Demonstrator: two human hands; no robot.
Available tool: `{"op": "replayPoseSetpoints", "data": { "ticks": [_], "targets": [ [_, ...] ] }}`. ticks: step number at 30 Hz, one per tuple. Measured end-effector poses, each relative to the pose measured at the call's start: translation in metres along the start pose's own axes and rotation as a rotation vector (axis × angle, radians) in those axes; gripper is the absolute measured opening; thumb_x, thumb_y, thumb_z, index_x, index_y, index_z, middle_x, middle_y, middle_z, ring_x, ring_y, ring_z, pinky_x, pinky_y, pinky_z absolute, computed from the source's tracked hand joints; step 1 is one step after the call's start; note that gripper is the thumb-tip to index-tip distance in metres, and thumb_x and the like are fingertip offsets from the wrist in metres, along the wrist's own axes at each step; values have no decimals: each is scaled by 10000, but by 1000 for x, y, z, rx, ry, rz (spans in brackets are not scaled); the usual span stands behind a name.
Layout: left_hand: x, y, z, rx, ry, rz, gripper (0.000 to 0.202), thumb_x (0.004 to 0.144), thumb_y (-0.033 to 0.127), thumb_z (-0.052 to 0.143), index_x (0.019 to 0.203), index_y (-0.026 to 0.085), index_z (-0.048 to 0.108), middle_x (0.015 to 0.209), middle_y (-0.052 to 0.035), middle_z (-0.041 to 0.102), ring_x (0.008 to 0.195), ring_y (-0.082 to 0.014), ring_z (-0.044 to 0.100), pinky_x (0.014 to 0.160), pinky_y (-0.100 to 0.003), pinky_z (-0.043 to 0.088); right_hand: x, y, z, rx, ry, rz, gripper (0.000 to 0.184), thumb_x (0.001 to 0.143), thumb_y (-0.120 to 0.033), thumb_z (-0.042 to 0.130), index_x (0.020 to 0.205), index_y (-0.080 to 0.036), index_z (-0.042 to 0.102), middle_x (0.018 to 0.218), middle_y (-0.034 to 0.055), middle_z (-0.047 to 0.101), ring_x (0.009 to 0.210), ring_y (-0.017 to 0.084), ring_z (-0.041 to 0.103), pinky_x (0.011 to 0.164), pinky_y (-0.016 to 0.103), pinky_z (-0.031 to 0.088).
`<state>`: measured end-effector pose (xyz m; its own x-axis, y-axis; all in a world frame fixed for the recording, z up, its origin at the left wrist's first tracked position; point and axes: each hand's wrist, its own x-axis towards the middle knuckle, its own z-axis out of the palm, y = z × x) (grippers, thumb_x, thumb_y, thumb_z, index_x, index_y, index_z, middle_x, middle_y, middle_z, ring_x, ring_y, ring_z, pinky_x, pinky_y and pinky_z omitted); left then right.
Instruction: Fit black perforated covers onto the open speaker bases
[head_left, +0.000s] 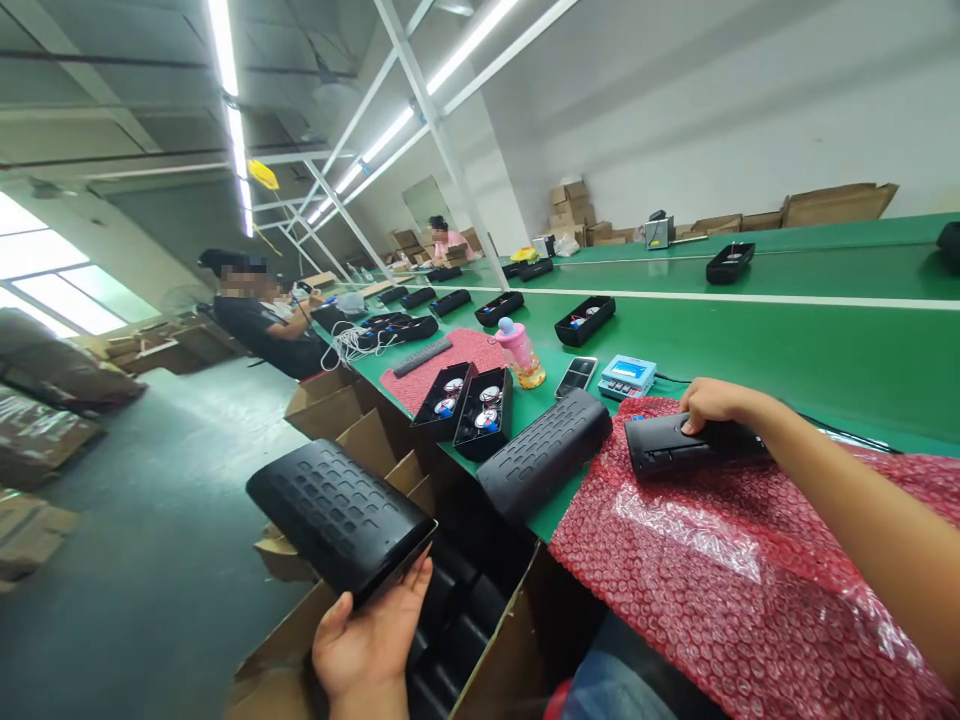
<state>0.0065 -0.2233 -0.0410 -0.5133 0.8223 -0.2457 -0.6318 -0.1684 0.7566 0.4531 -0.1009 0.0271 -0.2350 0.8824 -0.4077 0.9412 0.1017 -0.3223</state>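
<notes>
In my left hand (379,640) is a black plastic speaker housing (337,515) with a brick-like raised pattern, gripped at its lower end. It hangs in the air over an open cardboard box (499,655), where several dark housings (457,615) lie. My right hand (716,403) is closed on another black housing (675,447), which lies on red bubble wrap (720,570); some of its fingers are hidden. Between the two hands, a patterned black housing (546,455) lies at the bench edge. Behind it are two open casings (482,412) with round parts and wires inside.
A small blue-and-white device (628,376), a phone (576,378) and a pink-lidded bottle (520,352) stand on the green bench (825,350). More open casings (585,320) sit farther along. A seated co-worker (266,315) is at the left, another person (448,242) farther back.
</notes>
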Motion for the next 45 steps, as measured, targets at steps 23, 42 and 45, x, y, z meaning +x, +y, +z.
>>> {"op": "replayPoseSetpoints", "data": {
  "ticks": [23,42,45],
  "targets": [
    [-24,-14,20,108,-108,-2,682,454,441,614,1118,281,613,1236,-56,592,1167,-384,470,788,-439,465,3,3,3,-36,6,-3,279,879,-405,609,790,-141,608,814,14,612,784,187,584,730,316,463],
    [-38,-20,31,105,-131,17,616,463,360,587,1075,295,610,1342,-3,516,1310,-392,301,1077,-656,141,0,1,3,-15,14,5,305,886,-414,601,748,-142,588,801,15,606,767,179,580,723,311,464],
    [-37,-21,30,86,-123,-5,595,474,355,571,1064,280,610,1305,-15,546,1305,-383,313,1074,-652,166,-2,-2,1,0,18,1,308,883,-407,603,729,-141,575,769,5,589,730,167,567,687,296,457]
  ]
}}
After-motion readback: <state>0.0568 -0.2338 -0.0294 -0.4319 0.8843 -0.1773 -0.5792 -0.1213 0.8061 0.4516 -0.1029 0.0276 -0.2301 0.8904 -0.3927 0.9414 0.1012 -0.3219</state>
